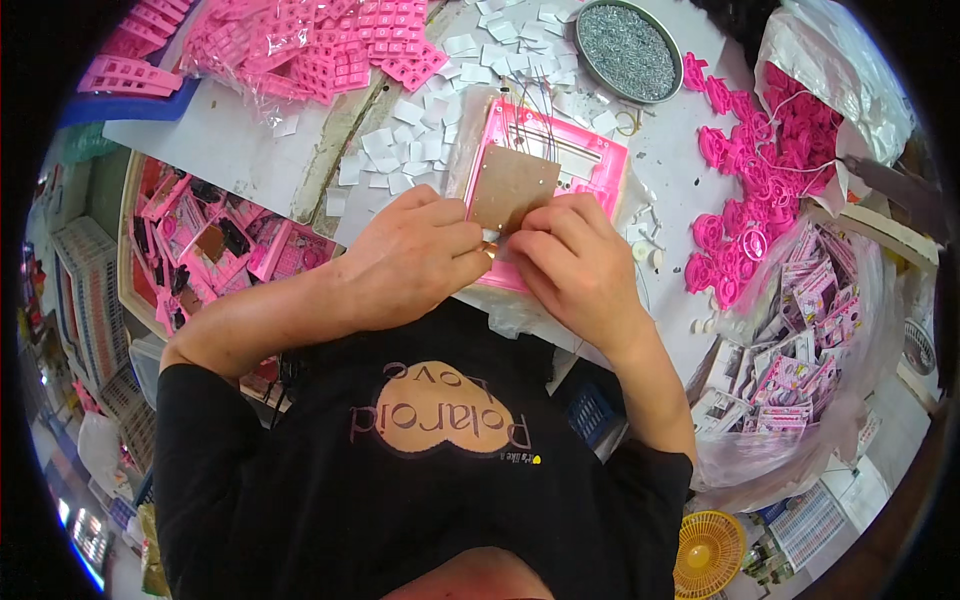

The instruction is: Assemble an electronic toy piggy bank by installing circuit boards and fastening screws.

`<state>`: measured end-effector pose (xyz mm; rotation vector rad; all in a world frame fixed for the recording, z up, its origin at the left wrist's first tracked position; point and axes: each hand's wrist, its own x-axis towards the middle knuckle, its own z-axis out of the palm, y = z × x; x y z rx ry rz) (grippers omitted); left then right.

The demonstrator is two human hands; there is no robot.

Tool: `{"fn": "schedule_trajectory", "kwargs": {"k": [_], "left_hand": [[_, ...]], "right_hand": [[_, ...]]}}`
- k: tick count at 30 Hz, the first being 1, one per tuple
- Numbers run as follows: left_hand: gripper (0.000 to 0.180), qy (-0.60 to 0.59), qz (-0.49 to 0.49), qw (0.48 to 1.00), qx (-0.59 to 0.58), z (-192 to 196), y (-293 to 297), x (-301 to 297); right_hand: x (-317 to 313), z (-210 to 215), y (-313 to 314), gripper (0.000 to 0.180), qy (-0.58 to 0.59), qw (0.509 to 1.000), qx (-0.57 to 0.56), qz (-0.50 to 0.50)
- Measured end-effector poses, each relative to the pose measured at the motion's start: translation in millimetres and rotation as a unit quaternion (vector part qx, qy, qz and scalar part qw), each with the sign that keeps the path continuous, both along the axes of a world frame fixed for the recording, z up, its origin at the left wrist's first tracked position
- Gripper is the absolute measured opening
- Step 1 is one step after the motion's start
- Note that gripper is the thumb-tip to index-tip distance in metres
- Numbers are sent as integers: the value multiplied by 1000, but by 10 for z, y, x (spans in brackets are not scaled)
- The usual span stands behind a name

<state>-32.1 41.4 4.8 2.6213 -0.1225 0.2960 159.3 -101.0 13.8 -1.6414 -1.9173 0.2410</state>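
In front of me lies a pink plastic casing (612, 165) with a brown board (515, 185) on it, and thin wires (540, 105) stick up at the casing's far end. My left hand (425, 245) is closed in a pinch at the board's near left corner, beside a small gold-coloured piece (490, 250). Close by on the right, my right hand (575, 262) has its fingers pressed together at the board's near edge. The fingers hide whatever either hand grips.
White paper squares (400, 145) lie scattered left of the casing. A round tin of screws (628, 50) stands beyond. Pink plastic parts (730, 235) heap to the right, above a bag of printed pieces (800, 340). A bin of pink assemblies (215, 240) sits left; pink key sheets (330, 45) lie far left.
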Motion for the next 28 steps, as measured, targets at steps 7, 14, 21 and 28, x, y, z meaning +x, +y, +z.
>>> {"fn": "schedule_trajectory", "kwargs": {"k": [7, 14, 21, 28], "left_hand": [[25, -7, -20, 996, -84, 9, 125, 42], [16, 3, 190, 861, -472, -25, -133, 73], [12, 167, 181, 827, -506, 48, 68, 118], [13, 232, 121, 784, -563, 105, 221, 141]], "right_hand": [[27, 134, 126, 27, 239, 964, -121, 1], [123, 137, 174, 21, 344, 910, -231, -13], [40, 131, 138, 12, 335, 909, -230, -97], [94, 180, 174, 11, 285, 924, -245, -64]]}}
